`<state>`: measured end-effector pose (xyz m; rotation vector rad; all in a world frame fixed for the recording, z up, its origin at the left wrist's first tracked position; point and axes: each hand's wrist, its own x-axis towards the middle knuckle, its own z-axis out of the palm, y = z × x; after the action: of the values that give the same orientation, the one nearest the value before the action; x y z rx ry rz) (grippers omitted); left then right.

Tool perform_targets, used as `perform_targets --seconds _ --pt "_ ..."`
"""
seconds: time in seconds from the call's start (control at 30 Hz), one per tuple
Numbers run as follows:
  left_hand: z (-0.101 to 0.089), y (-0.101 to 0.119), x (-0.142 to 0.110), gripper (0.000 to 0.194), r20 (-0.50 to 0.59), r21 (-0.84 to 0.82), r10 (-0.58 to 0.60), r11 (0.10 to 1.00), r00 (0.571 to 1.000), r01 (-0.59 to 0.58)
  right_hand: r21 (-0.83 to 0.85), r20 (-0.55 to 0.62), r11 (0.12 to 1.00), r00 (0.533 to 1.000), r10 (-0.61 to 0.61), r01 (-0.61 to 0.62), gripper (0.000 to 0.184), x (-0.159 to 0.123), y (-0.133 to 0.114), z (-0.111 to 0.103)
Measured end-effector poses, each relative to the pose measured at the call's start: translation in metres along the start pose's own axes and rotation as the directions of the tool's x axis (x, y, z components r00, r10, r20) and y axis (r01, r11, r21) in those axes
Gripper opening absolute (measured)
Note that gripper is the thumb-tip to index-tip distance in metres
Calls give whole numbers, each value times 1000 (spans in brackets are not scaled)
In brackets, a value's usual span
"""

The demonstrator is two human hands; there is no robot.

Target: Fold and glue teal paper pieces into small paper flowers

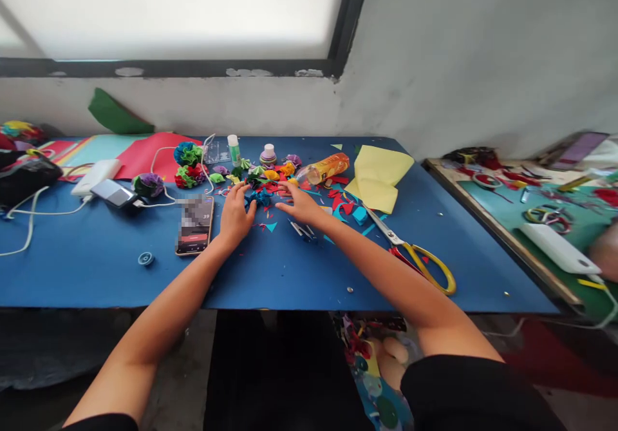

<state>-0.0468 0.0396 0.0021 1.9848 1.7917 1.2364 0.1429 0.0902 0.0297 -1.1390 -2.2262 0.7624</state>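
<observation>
Seen from the head camera, both arms stretch across the blue table (96,263), where the left hand (235,214) and right hand (300,204) flank a blue paper flower (262,198), fingers spread and loose, gripping nothing. Just left of the left hand lies a phone (195,226), while yellow-handled scissors (418,255) and a yellow paper sheet (379,176) lie to the right.

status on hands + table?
Left hand and right hand open, flanking blue paper flower. Phone beside left hand. Scissors right, clear.
</observation>
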Motion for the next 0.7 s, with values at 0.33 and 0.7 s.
perform_targets --seconds 0.33,0.7 --pt "19 20 -24 43 381 14 206 973 901 -228 -222 -140 971 988 59 -89 30 -85 31 -77" --pt "25 27 -34 70 459 2 96 994 883 -109 -242 -141 969 990 8 -42 35 -79 62 -42"
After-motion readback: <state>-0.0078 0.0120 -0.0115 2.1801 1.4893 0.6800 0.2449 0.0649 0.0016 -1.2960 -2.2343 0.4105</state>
